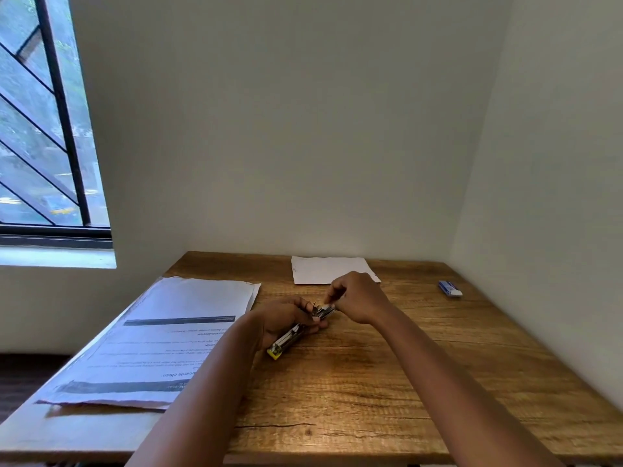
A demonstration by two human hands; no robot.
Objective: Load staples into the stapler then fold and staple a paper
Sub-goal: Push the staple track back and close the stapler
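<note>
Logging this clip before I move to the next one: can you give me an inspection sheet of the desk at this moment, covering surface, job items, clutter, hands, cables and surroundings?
Surface: wooden desk, grain and a crack near the front edge.
Job's things: stapler, metal with a yellow end, held over the desk; printed sheets stacked at the left; blank paper at the back.
Clutter: small blue and white box far right, contents cannot be told.
Hands: left hand grips the stapler; right hand pinches at its far end, whether on staples cannot be told.
Cables: nothing seen.
Surroundings: plain walls in a corner; barred window at the left.
</note>
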